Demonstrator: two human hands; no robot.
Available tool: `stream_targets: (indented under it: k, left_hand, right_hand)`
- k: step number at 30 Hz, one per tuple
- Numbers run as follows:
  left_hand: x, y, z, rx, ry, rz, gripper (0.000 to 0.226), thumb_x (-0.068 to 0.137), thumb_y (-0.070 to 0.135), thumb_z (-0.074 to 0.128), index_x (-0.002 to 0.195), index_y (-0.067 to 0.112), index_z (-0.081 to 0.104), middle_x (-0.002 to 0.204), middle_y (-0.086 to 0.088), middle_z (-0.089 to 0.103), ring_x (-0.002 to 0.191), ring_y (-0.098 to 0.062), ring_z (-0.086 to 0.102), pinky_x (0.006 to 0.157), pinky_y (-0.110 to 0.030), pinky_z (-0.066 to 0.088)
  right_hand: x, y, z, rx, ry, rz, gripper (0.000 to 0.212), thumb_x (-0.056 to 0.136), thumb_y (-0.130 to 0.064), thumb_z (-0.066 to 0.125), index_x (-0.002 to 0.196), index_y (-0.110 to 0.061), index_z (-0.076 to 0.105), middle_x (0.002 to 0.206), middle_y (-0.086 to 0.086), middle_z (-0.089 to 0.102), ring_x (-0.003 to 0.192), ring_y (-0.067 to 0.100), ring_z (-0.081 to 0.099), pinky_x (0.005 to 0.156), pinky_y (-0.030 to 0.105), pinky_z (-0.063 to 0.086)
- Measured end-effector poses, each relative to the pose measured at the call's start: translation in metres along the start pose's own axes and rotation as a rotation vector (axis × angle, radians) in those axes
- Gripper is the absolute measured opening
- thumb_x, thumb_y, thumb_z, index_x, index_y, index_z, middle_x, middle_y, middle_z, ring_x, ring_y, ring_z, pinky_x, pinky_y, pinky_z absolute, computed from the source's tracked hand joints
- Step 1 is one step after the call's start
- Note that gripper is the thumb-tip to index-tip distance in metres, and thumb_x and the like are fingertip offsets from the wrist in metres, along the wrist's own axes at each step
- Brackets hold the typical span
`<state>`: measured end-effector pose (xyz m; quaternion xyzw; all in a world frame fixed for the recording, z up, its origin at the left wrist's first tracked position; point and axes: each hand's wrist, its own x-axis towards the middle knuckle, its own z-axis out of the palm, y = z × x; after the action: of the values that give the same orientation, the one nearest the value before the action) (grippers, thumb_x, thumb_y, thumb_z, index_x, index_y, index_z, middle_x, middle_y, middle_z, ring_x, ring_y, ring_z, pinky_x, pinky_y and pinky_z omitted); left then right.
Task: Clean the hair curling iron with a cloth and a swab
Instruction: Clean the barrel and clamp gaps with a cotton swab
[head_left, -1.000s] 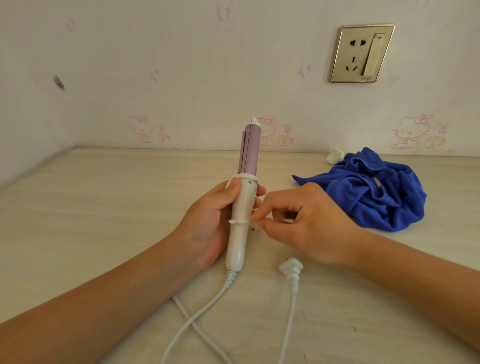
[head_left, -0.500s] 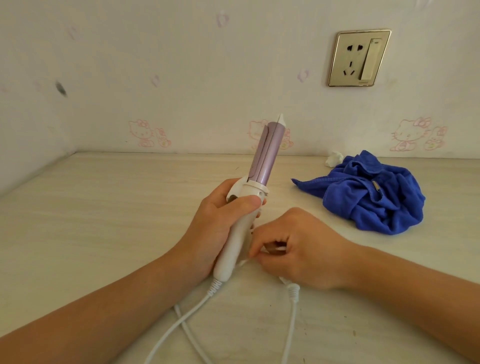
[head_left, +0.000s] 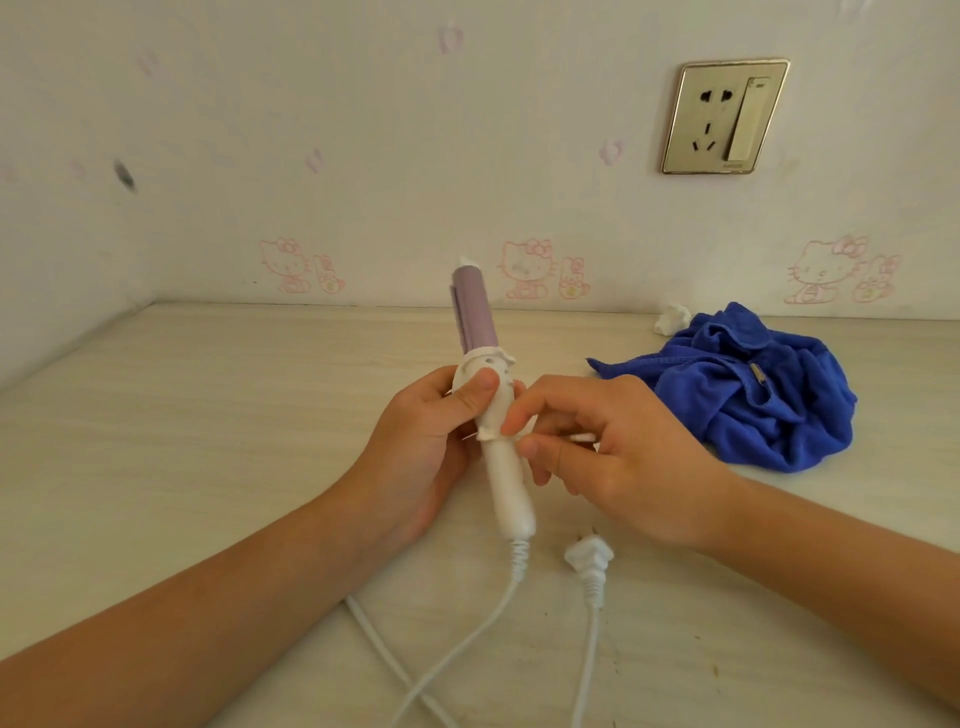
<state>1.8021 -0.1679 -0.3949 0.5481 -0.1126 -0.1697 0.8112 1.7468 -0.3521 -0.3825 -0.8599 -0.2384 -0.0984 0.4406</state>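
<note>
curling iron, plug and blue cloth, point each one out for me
curling iron (head_left: 475, 317), head view, on the purple barrel
plug (head_left: 588, 558), head view, on its white body
blue cloth (head_left: 753, 410), head view, on the middle folds

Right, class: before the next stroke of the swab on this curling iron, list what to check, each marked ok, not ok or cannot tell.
1. Power off: ok. The plug lies on the table; the wall socket is empty.
2. Iron steadied: ok. The left hand grips the curling iron by its white handle.
3. Swab ready: ok. The right hand pinches the swab at the handle's ridge.
4. Swab tip clean: cannot tell, too small.
5. Cloth at hand: ok. The blue cloth lies on the table beside the right hand.
6. Barrel cool: cannot tell.
</note>
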Motion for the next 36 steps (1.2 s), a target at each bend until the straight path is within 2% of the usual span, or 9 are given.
stream_targets:
  k: [4, 8, 11, 14, 18, 20, 23, 28, 36]
  left_hand:
    - [0.001, -0.003, 0.001, -0.005, 0.002, 0.017, 0.036, 0.091, 0.015, 0.066, 0.123, -0.001, 0.061, 0.102, -0.016, 0.071, 0.095, -0.029, 0.067, 0.087, -0.046, 0.056]
    - [0.001, -0.005, 0.001, -0.02, 0.017, -0.009, 0.028, 0.082, 0.018, 0.058, 0.108, 0.008, 0.063, 0.088, -0.008, 0.069, 0.086, -0.021, 0.062, 0.079, -0.037, 0.05]
    - [0.0, -0.007, 0.003, 0.014, 0.012, -0.001, 0.014, 0.095, 0.017, 0.052, 0.096, 0.014, 0.065, 0.083, -0.005, 0.065, 0.082, -0.021, 0.059, 0.077, -0.035, 0.047]
    - [-0.001, -0.006, 0.005, 0.009, -0.036, -0.012, 0.02, 0.085, 0.02, 0.053, 0.099, 0.009, 0.061, 0.086, -0.01, 0.063, 0.073, -0.022, 0.062, 0.071, -0.035, 0.053]
    - [-0.001, -0.006, 0.003, -0.039, -0.084, -0.021, 0.019, 0.09, 0.015, 0.047, 0.108, 0.01, 0.053, 0.083, -0.007, 0.06, 0.069, -0.016, 0.061, 0.061, -0.026, 0.055]
    - [-0.001, -0.004, 0.003, -0.065, -0.111, -0.031, 0.025, 0.083, 0.017, 0.051, 0.106, 0.01, 0.053, 0.08, -0.006, 0.061, 0.067, -0.017, 0.061, 0.06, -0.027, 0.055]
    - [-0.003, -0.002, 0.003, -0.071, -0.162, -0.035, 0.023, 0.078, 0.018, 0.052, 0.098, 0.007, 0.056, 0.077, -0.011, 0.062, 0.062, -0.025, 0.058, 0.058, -0.031, 0.054]
    - [-0.004, -0.002, 0.002, -0.064, -0.172, -0.033, 0.028, 0.077, 0.019, 0.05, 0.101, 0.007, 0.056, 0.077, -0.012, 0.061, 0.064, -0.026, 0.058, 0.06, -0.032, 0.054]
    - [-0.005, -0.001, 0.002, -0.067, -0.178, -0.039, 0.032, 0.076, 0.02, 0.05, 0.104, 0.006, 0.055, 0.08, -0.016, 0.059, 0.065, -0.028, 0.057, 0.06, -0.033, 0.054]
  right_hand:
    - [0.003, 0.006, -0.003, -0.025, 0.089, 0.024, 0.01, 0.096, -0.01, 0.071, 0.097, -0.019, 0.074, 0.066, -0.005, 0.07, 0.066, 0.017, 0.068, 0.068, 0.027, 0.053]
    - [-0.002, -0.001, 0.002, -0.019, -0.004, 0.008, 0.012, 0.091, -0.012, 0.07, 0.09, -0.024, 0.075, 0.067, -0.005, 0.067, 0.061, 0.018, 0.061, 0.064, 0.038, 0.055]
    - [0.0, -0.003, 0.002, -0.047, 0.033, -0.029, 0.011, 0.09, -0.013, 0.071, 0.088, -0.023, 0.074, 0.061, -0.003, 0.063, 0.054, 0.015, 0.054, 0.056, 0.031, 0.049]
    - [0.01, -0.001, -0.007, -0.071, 0.185, -0.021, 0.012, 0.09, -0.007, 0.075, 0.085, -0.018, 0.075, 0.055, -0.005, 0.059, 0.051, 0.007, 0.047, 0.055, 0.017, 0.039]
    - [0.004, -0.005, 0.0, -0.032, 0.052, -0.044, 0.011, 0.09, -0.012, 0.074, 0.086, -0.022, 0.077, 0.057, -0.006, 0.061, 0.052, 0.012, 0.05, 0.055, 0.026, 0.045]
    - [0.006, -0.006, 0.0, -0.044, 0.089, -0.071, 0.01, 0.089, -0.013, 0.073, 0.086, -0.021, 0.077, 0.055, -0.012, 0.055, 0.05, 0.007, 0.046, 0.055, 0.019, 0.041]
    - [0.017, -0.004, -0.011, -0.045, 0.211, -0.034, 0.014, 0.089, -0.005, 0.074, 0.083, -0.018, 0.076, 0.05, -0.005, 0.052, 0.048, 0.006, 0.042, 0.056, 0.009, 0.033]
    - [0.011, -0.005, -0.008, -0.037, 0.16, -0.069, 0.014, 0.09, -0.003, 0.073, 0.084, -0.015, 0.074, 0.05, -0.009, 0.055, 0.048, 0.006, 0.044, 0.056, 0.011, 0.036]
    - [0.007, 0.001, -0.004, 0.048, 0.168, -0.021, 0.008, 0.092, -0.007, 0.075, 0.088, -0.014, 0.075, 0.055, 0.004, 0.058, 0.049, 0.007, 0.042, 0.056, 0.012, 0.037]
